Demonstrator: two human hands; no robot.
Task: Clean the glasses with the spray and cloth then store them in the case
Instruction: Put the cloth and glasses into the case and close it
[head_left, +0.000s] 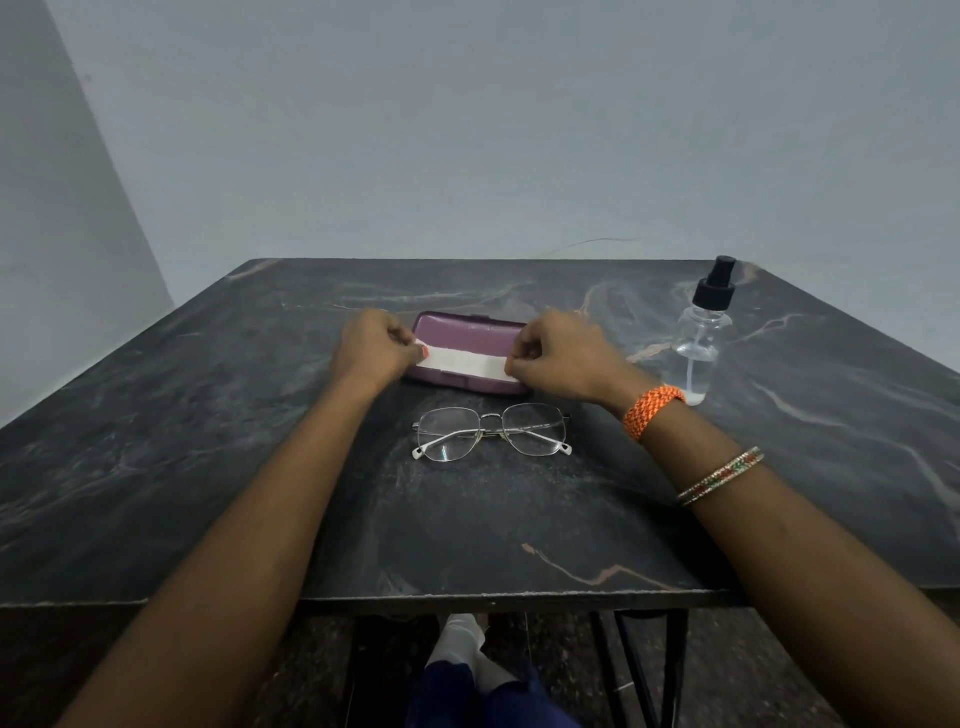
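A purple glasses case (457, 332) lies closed on the dark marble table (208, 441), at the middle. A folded white cloth (465, 359) is stretched flat across the case's top. My left hand (376, 345) pinches the cloth's left end and my right hand (558, 353) pinches its right end. The metal-rimmed glasses (491, 430) lie folded on the table just in front of the case, touching neither hand. A clear spray bottle (701, 338) with a black nozzle stands upright to the right of my right hand.
A pale wall rises behind the table's far edge. The table's near edge (493, 597) runs across the bottom, with black metal legs and my knees below it.
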